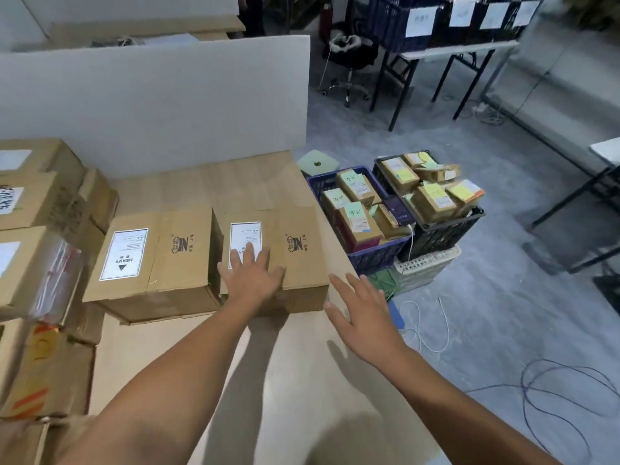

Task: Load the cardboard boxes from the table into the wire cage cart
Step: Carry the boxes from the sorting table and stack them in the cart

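Note:
Two brown cardboard boxes with white labels lie side by side on the cardboard-covered table (pixel 268 380). My left hand (pixel 251 275) rests flat, fingers spread, on the near top edge of the right box (pixel 295 226). The left box (pixel 157 260) carries a "HEAVY" label and is untouched. My right hand (pixel 360 313) hovers open beside the right box's near right corner, holding nothing. No wire cage cart is in view.
More boxes (pixel 37 236) are stacked at the table's left. A white partition (pixel 161 99) stands behind. On the floor right sit a blue crate (pixel 375 255) and a black crate (pixel 439 233) full of small boxes, plus loose cables (pixel 570 391) and folding tables (pixel 446 52).

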Demonstrator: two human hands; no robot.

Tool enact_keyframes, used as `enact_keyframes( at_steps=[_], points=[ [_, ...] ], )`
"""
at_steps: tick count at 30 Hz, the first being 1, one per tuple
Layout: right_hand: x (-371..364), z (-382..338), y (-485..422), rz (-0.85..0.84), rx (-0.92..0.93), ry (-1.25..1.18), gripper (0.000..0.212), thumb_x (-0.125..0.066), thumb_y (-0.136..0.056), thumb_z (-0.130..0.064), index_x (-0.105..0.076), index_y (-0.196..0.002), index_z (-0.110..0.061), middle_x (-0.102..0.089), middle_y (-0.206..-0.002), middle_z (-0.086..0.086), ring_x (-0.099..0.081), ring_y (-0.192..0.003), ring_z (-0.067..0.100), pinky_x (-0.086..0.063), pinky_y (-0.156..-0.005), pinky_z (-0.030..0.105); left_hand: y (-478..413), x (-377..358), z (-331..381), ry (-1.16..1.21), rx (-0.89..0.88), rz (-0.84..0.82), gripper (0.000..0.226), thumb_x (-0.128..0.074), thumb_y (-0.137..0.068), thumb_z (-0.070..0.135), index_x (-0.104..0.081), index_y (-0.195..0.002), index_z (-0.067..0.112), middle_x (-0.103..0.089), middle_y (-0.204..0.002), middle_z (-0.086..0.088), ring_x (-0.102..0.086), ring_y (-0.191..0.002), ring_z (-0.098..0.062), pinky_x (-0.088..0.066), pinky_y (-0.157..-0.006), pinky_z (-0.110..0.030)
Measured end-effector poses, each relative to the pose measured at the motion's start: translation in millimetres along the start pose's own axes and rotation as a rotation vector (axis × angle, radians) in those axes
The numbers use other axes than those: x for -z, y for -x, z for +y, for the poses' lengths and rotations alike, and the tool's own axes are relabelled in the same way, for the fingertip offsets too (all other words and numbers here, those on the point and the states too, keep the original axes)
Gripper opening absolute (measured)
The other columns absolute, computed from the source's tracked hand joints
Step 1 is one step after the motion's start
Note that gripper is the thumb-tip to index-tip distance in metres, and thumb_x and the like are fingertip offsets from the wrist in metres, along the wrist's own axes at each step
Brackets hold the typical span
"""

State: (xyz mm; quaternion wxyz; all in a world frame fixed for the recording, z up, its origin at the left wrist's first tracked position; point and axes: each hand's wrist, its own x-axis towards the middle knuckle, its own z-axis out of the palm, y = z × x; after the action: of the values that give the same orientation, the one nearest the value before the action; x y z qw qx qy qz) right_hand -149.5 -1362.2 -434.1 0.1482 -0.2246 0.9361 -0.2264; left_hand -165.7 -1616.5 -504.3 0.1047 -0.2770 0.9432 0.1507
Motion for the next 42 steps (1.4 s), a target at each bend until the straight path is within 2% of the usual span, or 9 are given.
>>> enact_keyframes(
  at_steps=[4,8,14,19,21,25,32,38,42],
  points=[
    [-13,25,9,-0.046,-0.016,-0.024,0.059,-0.039,-0.104,-0.054,-0.022,-0.159,-0.043,-0.018,-0.169,0.000,-0.005,-0.156,0.022,-0.006,-0.126,0.049,61,-25,14,0.023,-0.027,-0.013,0.062,-0.024,-0.095,0.070,-0.025,-0.152,0.046,-0.010,-0.169,0.005,0.005,-0.155,-0.033,-0.003,-0.114,-0.072],
    [-18,64,21,-0.086,0.028,-0.030,0.060,-0.042,-0.102,-0.054,-0.025,-0.158,-0.041,-0.019,-0.168,0.007,-0.013,-0.155,0.026,-0.012,-0.124,0.045,131,-52,38,0.034,-0.011,0.012,0.050,-0.028,-0.101,0.056,-0.025,-0.150,0.048,-0.017,-0.166,0.006,0.000,-0.149,-0.028,-0.026,-0.108,-0.059],
    [-22,141,55,-0.258,0.182,0.056,0.070,-0.045,-0.095,-0.067,-0.014,-0.156,-0.053,0.017,-0.169,0.006,-0.011,-0.155,0.032,-0.026,-0.122,0.050,233,-102,84,0.060,0.119,0.127,0.047,-0.039,-0.104,0.045,-0.034,-0.150,0.053,-0.028,-0.159,0.009,-0.010,-0.138,-0.019,-0.032,-0.094,-0.042],
    [-11,175,65,-0.357,0.322,-0.153,0.067,-0.051,-0.089,-0.073,-0.012,-0.143,-0.073,-0.026,-0.151,-0.001,-0.044,-0.135,0.025,-0.042,-0.110,0.038,290,-126,100,0.420,0.329,0.295,0.067,-0.048,-0.093,0.072,-0.028,-0.154,0.055,0.006,-0.169,0.005,0.008,-0.154,-0.017,-0.024,-0.112,-0.054],
    [-9,177,63,-0.376,0.355,-0.153,0.071,-0.057,-0.089,-0.069,-0.016,-0.148,-0.068,-0.030,-0.144,-0.002,-0.049,-0.130,0.022,-0.044,-0.104,0.032,304,-130,101,0.633,0.449,0.281,0.086,-0.058,-0.080,0.079,-0.017,-0.153,0.061,0.017,-0.168,0.009,0.014,-0.154,-0.014,-0.017,-0.117,-0.044],
    [-2,174,54,-0.440,0.400,-0.097,0.087,-0.065,-0.082,-0.070,-0.012,-0.152,-0.064,-0.028,-0.141,0.005,-0.048,-0.130,0.029,-0.043,-0.100,0.031,319,-131,98,0.837,0.403,0.280,0.094,-0.069,-0.076,0.075,-0.013,-0.151,0.065,-0.045,-0.149,0.016,-0.048,-0.133,-0.003,-0.039,-0.100,-0.015],
    [6,151,72,-0.552,0.460,-0.044,0.090,-0.058,-0.072,-0.082,-0.003,-0.143,-0.075,-0.027,-0.123,0.002,-0.046,-0.118,0.032,-0.046,-0.105,0.047,372,-146,105,0.968,0.478,0.413,0.093,-0.079,-0.078,0.062,-0.021,-0.151,0.061,-0.036,-0.136,0.048,-0.042,-0.123,0.024,-0.040,-0.100,-0.012],
    [-17,124,126,-0.620,0.578,-0.133,0.086,-0.068,-0.075,-0.071,-0.013,-0.141,-0.078,-0.019,-0.149,-0.003,-0.027,-0.144,0.029,-0.034,-0.113,0.037,455,-166,108,0.959,0.643,0.590,0.094,-0.077,-0.078,0.063,-0.019,-0.153,0.061,-0.043,-0.153,0.017,-0.044,-0.138,-0.004,-0.046,-0.110,-0.036],
    [-41,88,182,-0.651,0.728,-0.124,0.085,-0.065,-0.072,-0.072,-0.017,-0.143,-0.075,-0.019,-0.158,-0.004,-0.029,-0.148,0.022,-0.038,-0.115,0.040,535,-177,93,0.934,0.786,0.685,0.094,-0.072,-0.077,0.070,-0.014,-0.151,0.065,-0.042,-0.152,0.013,-0.044,-0.136,-0.008,-0.044,-0.105,-0.030]
  ],
)
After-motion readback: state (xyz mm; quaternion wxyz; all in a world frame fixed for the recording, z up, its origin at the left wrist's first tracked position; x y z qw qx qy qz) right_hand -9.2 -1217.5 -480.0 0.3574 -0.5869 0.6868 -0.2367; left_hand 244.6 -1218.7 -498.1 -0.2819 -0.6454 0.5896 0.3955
